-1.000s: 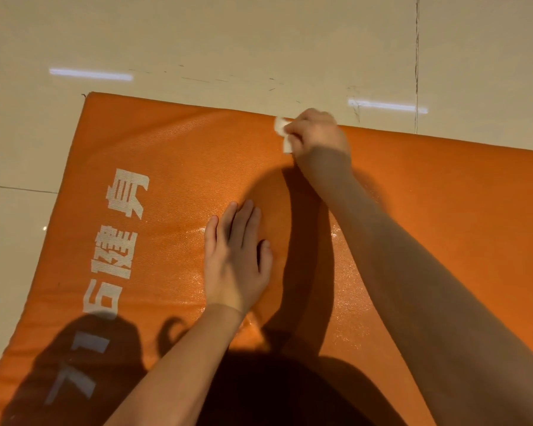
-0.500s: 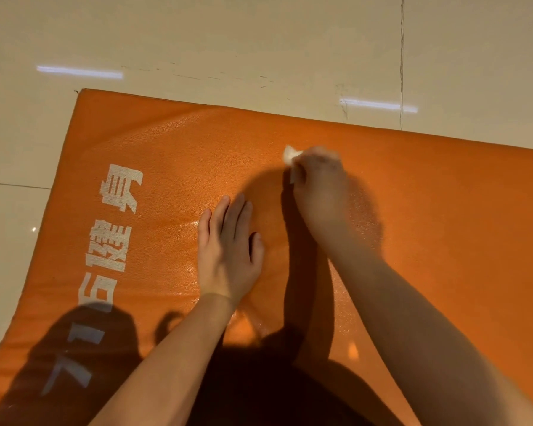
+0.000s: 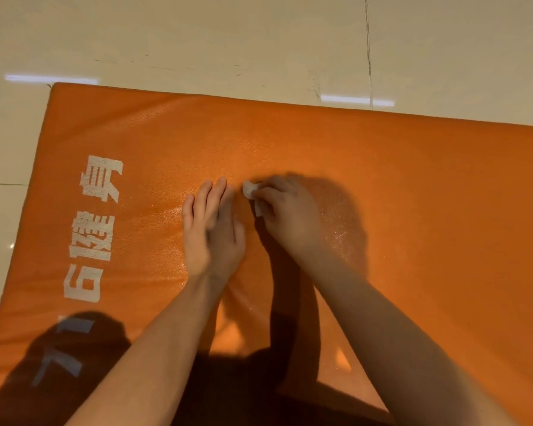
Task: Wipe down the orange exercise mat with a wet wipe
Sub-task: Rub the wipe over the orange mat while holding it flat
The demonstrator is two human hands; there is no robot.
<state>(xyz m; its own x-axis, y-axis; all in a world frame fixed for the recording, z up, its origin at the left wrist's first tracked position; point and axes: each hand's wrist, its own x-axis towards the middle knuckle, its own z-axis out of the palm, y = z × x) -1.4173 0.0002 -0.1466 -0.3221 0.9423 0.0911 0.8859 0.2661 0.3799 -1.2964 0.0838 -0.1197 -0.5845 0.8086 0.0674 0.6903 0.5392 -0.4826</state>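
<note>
Two hands worked on the orange exercise mat (image 3: 413, 210), which lay flat on the tiled floor (image 3: 197, 41) and filled most of the view. The left hand (image 3: 211, 232) rested palm-down on the mat, fingers straight and close together, apparently bracing the body. The right hand (image 3: 286, 216) lay just beside it, parted from it by a narrow strip of mat. Its fingers were curled round a small white wet wipe (image 3: 251, 192). Only a crumpled corner of the wipe protruded past the fingertips toward the left hand, and the wipe was pressed on the mat near the middle of its width. Whether the wipe was folded or merely bunched could not be told, since the fingers hid most of it and the hand was slightly blurred.

A glistening, speckled sheen showed on the mat to the right of the right hand and beside the left hand, which suggested moisture laid down there. The step in hand was judged to be the wiping stroke itself, in the central zone. The right-hand expanse and the area of white printed characters (image 3: 100, 179) looked drier. The next move would call for steady downward pressure on the wipe, strokes overlapping the damp patch, and a shift of the bracing left hand so that the ground beneath it could be covered.
</note>
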